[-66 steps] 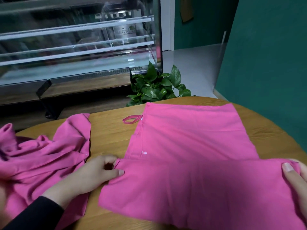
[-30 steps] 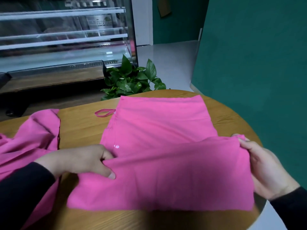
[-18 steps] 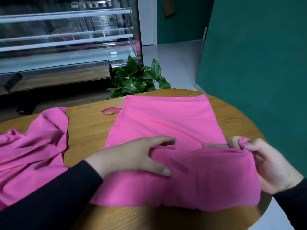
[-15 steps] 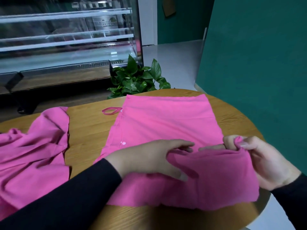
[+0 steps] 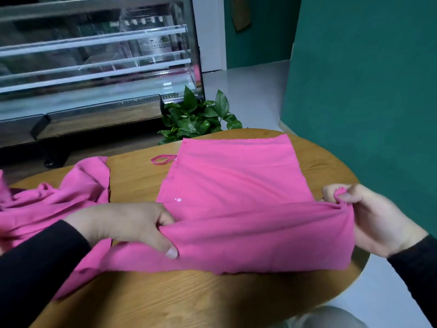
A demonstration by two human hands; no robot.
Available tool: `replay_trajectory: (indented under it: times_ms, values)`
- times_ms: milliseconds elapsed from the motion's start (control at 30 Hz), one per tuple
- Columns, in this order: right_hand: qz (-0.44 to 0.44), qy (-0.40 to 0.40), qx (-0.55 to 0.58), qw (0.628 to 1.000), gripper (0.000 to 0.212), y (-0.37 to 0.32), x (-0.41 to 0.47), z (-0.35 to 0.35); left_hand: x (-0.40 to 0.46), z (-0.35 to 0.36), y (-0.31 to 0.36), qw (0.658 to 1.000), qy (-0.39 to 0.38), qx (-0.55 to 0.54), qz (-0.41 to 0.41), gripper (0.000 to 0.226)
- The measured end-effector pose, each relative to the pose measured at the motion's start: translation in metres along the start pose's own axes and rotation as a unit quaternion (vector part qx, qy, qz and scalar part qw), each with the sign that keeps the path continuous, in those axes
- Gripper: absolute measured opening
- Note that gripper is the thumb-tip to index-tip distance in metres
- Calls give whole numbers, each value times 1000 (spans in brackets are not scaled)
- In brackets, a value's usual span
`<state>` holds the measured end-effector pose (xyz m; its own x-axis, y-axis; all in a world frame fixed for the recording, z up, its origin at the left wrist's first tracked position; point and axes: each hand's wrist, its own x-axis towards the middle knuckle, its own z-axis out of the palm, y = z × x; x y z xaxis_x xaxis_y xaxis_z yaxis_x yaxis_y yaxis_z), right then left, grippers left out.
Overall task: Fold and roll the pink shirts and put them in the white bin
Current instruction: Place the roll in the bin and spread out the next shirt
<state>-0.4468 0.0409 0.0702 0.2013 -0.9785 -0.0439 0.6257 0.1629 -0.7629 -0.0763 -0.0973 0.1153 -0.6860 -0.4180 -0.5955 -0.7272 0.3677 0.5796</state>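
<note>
A round wooden tabletop [image 5: 146,176] carried a pink shirt [image 5: 236,185] spread at its centre, with a second shirt [image 5: 54,200] heaped left of it. The left hand [image 5: 127,226] and right hand [image 5: 376,218] gripped the near fold's ends, fingers curled into cloth.

A plain bright pink is seen on the folded shirt [image 5: 236,185] and on the crumpled shirt [image 5: 54,200]. Light brown wood grain is shown by the worktop [image 5: 184,299]. Both sleeves [image 5: 35,263] are black, the wall [image 5: 366,79] teal, the plant [image 5: 196,117] green.
</note>
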Motion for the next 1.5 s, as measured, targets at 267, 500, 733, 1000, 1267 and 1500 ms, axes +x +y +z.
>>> replay_trajectory:
  times_ms: [267,500,733,1000,1267,1500]
  values:
    - [-33,221,-176,959,30,-4,-7,10,-33,-5,-17,995,80,-50,33,23]
    - [-56,286,-291,911,30,-2,-2,14,-34,-1,-17,978,203,-37,32,10]
    - [-98,304,-320,892,34,-4,-18,18,-37,-3,-24,965,259,31,35,15]
    - [-69,256,-283,922,27,2,-47,10,-56,13,-23,963,247,-61,86,27]
    - [-20,183,-256,949,23,-14,-59,11,-70,10,-21,972,16,-233,41,17]
    - [-62,300,-323,896,30,-27,29,5,6,-47,-38,941,337,-6,24,19]
